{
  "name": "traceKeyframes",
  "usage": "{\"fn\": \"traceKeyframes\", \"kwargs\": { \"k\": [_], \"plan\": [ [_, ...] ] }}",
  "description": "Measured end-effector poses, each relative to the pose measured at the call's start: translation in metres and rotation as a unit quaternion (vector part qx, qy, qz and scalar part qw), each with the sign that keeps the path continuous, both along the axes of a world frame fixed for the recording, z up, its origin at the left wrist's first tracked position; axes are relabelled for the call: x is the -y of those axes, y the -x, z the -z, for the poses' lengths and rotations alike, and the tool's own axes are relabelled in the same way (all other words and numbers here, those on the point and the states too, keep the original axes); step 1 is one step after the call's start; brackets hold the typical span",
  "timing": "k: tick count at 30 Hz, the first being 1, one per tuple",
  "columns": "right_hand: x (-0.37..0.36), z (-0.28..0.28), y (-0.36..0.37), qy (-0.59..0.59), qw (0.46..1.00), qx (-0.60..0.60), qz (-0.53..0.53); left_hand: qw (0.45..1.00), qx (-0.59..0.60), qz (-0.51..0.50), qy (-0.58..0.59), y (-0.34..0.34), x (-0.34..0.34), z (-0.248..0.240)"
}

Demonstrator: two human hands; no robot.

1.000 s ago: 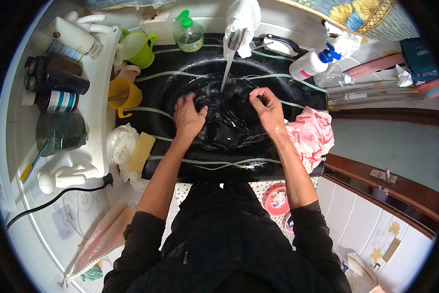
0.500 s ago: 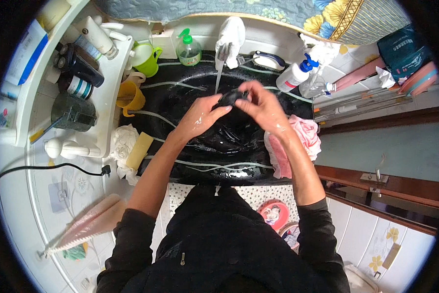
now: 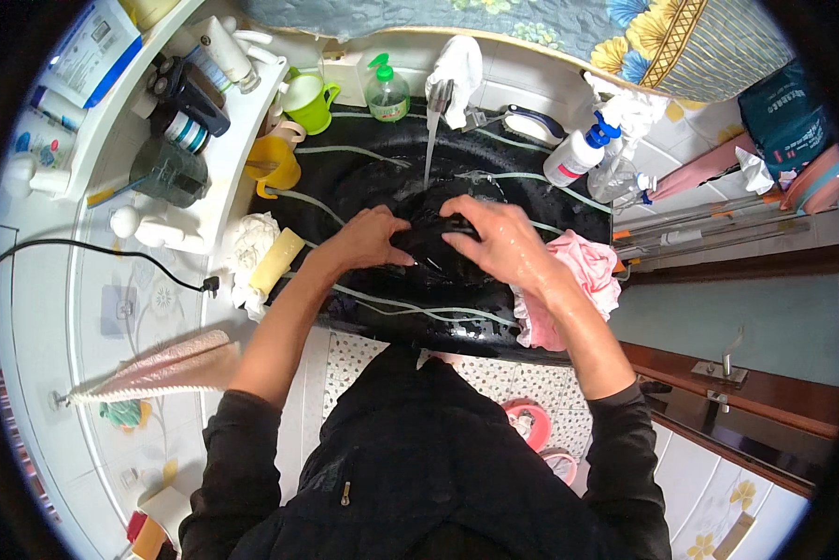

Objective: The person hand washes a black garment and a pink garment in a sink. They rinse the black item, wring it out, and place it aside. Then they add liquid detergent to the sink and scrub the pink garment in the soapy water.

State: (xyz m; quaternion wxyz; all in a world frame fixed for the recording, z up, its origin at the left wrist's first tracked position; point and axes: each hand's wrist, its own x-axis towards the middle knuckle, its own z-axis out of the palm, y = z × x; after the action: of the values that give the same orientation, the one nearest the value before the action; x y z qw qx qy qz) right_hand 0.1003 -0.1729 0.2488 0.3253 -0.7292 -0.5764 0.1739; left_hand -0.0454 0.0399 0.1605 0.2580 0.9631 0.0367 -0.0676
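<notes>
Over glossy black striped basin (image 3: 352,170), left hand (image 3: 363,237) and right hand (image 3: 505,239) half-curled either side of dark wet cloth-like piece (image 3: 430,233), can't tell if gripped; likely rinsing, next calls for firm two-handed hold.

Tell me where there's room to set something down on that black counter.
Best is the counter's front strip, between the yellow block and pink cloth; a smaller patch lies between the yellow mug and that block. It's crowded at back right, with the brush and white bottle, and mid-basin, under the left hand and right hand.
</notes>
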Motion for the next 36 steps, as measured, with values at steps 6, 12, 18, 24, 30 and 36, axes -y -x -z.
{"fn": "traceKeyframes", "kwargs": {
  "k": [6, 12, 18, 24, 30, 36],
  "plan": [
    [0.004, -0.054, -0.032, -0.104, 0.979, 0.173, 0.033, 0.996, 0.003, 0.009, -0.092, -0.028, -0.027, -0.032],
    [0.041, 0.007, -0.081, 0.11, 0.985, 0.05, 0.122, 0.978, 0.11, -0.162, -0.076, -0.033, -0.054, -0.079],
    [0.046, 0.094, -0.082, 0.059, 0.987, -0.118, 0.088, 0.931, 0.289, -0.222, 0.029, -0.027, -0.055, -0.096],
    [0.034, 0.044, -0.103, -0.101, 0.978, -0.085, 0.16, 0.897, 0.354, -0.262, -0.021, -0.031, -0.062, -0.151],
    [0.025, -0.085, -0.123, -0.197, 0.966, -0.01, 0.168, 0.859, 0.429, -0.278, -0.033, -0.028, -0.036, -0.262],
    [0.017, -0.181, -0.147, -0.276, 0.938, -0.144, 0.15, 0.798, 0.494, -0.331, 0.093, -0.063, -0.028, -0.319]
  ]
}}
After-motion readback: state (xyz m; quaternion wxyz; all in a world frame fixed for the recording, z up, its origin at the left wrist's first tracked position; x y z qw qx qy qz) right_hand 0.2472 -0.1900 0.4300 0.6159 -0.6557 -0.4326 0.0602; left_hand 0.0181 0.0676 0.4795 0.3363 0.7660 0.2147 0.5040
